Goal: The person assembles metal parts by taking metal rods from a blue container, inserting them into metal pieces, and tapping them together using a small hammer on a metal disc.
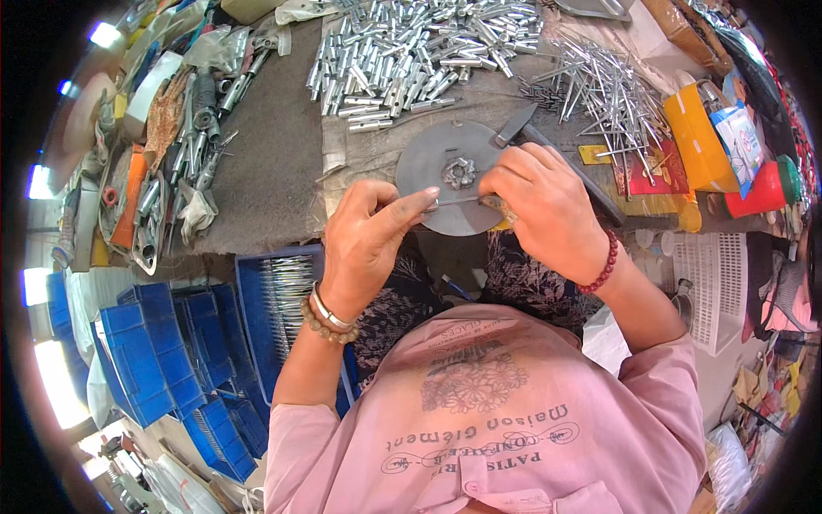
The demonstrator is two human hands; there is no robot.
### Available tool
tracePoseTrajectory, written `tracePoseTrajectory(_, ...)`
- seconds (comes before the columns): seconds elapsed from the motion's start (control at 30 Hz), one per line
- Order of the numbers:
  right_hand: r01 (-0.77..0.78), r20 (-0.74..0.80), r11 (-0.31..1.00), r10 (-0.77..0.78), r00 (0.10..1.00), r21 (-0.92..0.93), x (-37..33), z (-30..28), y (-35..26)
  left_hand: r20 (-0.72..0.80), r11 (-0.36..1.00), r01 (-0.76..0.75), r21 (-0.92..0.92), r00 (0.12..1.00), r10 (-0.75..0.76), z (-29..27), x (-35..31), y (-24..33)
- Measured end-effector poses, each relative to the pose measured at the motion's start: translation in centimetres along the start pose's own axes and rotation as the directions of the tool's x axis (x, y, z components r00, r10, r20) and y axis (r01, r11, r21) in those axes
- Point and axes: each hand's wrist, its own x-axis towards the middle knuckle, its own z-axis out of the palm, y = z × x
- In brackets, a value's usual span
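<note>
A thin metal rod (457, 202) spans the gap between my hands, just above the near part of a round grey disc (428, 154). My left hand (370, 236) pinches its left end between thumb and fingers. The fingers of my right hand (548, 197) close round the other end, which they hide. On the disc's middle lies a small heap of little metal parts (460, 172), like nuts. A hammer (515, 126) lies behind my right hand, its dark handle running beneath that hand.
Shiny metal tubes (402, 64) are heaped at the back of the table, with long thin metal rods (612, 90) to their right. Hand tools (193, 128) crowd the left side. A red jar (753, 190) stands far right. Blue bins (150, 351) sit below left, one holding rods.
</note>
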Motion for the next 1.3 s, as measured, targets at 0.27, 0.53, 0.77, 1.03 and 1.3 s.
tracePoseTrajectory(0.27,-0.080,-0.198,0.990,0.055,0.979,-0.119,-0.2,-1.4,0.6,0.026,0.999,-0.025,0.046,0.999,0.024,-0.2,-0.3,-0.1)
tracePoseTrajectory(0.53,-0.347,-0.094,0.909,0.334,0.938,-0.229,-2.8,-2.1,2.3,-0.039,0.994,0.072,-0.076,0.996,-0.075,-0.2,-0.5,-0.1)
tracePoseTrajectory(0.77,-0.167,-0.275,0.979,0.130,0.953,-0.118,-2.3,-3.7,-1.1,-0.009,0.986,0.072,-0.153,0.997,-0.074,-0.4,-0.2,-0.6)
tracePoseTrajectory(1.03,-0.039,-0.141,0.996,0.049,0.989,0.075,-1.1,-3.3,-3.4,-0.026,0.987,0.066,-0.147,0.997,-0.070,-0.1,-0.3,-0.5)
tracePoseTrajectory(1.3,0.006,-0.133,1.000,-0.004,0.991,0.015,-2.0,-0.6,-3.3,-0.037,0.990,0.044,-0.134,0.998,-0.049,-0.1,-0.1,-0.6)
